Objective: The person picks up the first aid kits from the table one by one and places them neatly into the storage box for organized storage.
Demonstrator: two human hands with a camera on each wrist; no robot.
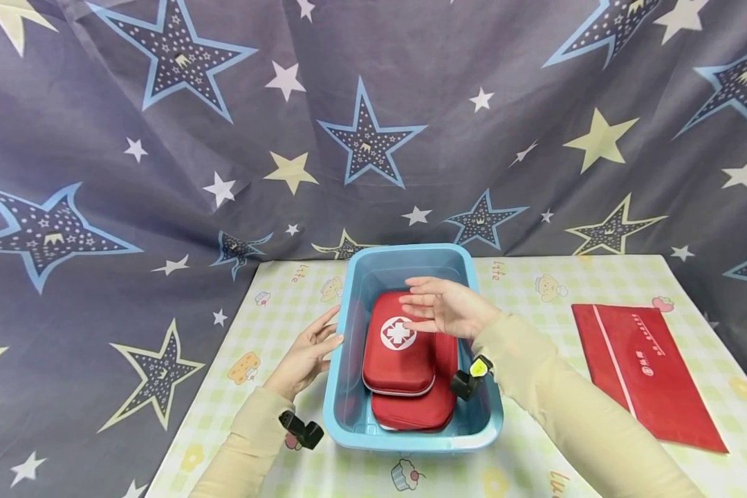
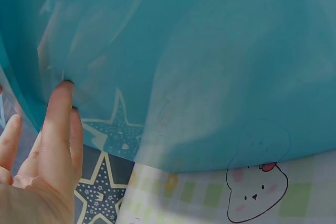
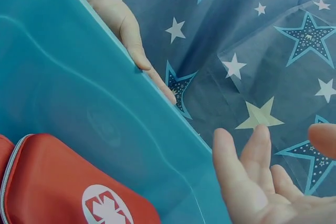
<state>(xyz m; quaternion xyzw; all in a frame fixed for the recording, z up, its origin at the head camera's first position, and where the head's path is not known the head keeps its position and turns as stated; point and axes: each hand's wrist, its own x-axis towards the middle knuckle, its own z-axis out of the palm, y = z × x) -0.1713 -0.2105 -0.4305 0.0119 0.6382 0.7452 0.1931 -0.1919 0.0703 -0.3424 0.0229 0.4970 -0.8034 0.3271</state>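
First-aid case (image 1: 398,370): already inside blue basin (image 1: 411,443), atop red case (image 1: 411,413)
Red folder (image 1: 650,377): outside, on counter (image 1: 336,477)
Left grip (image 1: 308,356): straight-fingered, against basin
Right grip (image 1: 445,308): fanned, empty, above cases

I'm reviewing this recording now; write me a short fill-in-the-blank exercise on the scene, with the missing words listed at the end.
1. The left hand touches the blue tub, while the person's ____ hand is held over the inside of it.
2. On the upper case, a round emblem shows a white ____.
3. The flat pouch lying on the table beside the tub is colored ____.
4. The backdrop is printed with large and small ____.

Missing words: right; cross; red; stars.
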